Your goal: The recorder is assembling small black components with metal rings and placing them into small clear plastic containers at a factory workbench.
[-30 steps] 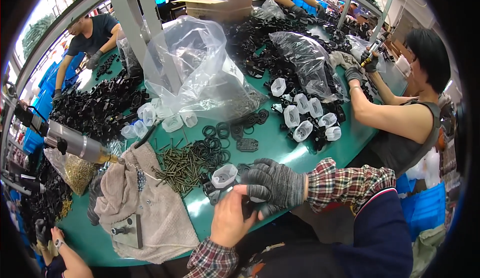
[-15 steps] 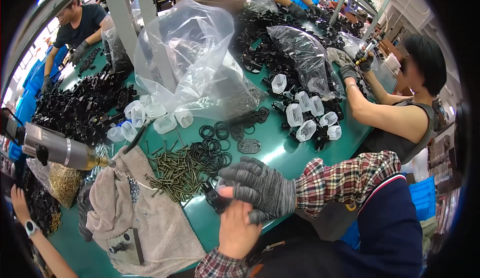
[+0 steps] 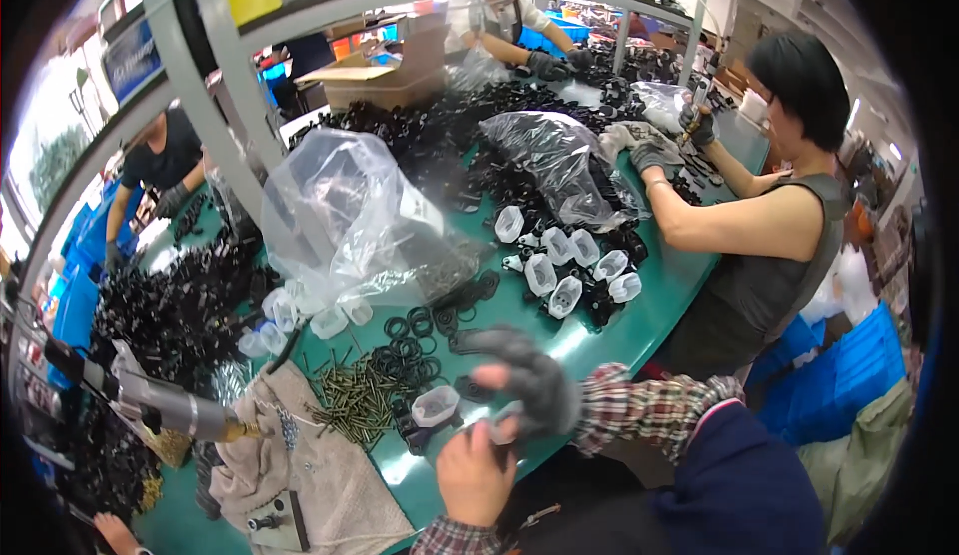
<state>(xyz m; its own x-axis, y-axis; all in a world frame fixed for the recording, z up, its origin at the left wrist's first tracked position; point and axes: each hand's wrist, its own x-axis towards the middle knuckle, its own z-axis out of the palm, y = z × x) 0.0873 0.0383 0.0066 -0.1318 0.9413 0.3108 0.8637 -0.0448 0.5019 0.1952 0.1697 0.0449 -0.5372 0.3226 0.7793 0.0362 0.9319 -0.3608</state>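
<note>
My bare left hand (image 3: 474, 480) is near the table's front edge, fingers curled together; what they hold, if anything, is hidden. Just above it, my right hand (image 3: 534, 385), in a grey glove with bare fingertips, is blurred by motion. Its fingers are spread and nothing shows between them; the lower part comes close to the left fingertips. Left of both hands, a clear hexagonal plastic cup (image 3: 436, 407) sits beside a black plastic part (image 3: 408, 427). Beyond them lie black rubber rings (image 3: 412, 340) and a heap of brass-coloured screws (image 3: 352, 392).
A beige cloth (image 3: 325, 485) bears a metal block (image 3: 278, 523). A power screwdriver (image 3: 180, 410) hangs at left. Behind stand a clear plastic bag (image 3: 350, 215), several clear cups (image 3: 540, 275) and black part heaps (image 3: 165, 295). A co-worker (image 3: 769, 205) works at right.
The view has tilted upward. My right hand has lifted and spread its fingers, uncovering the clear cup left of my hands. My left hand stays nearly in place.
</note>
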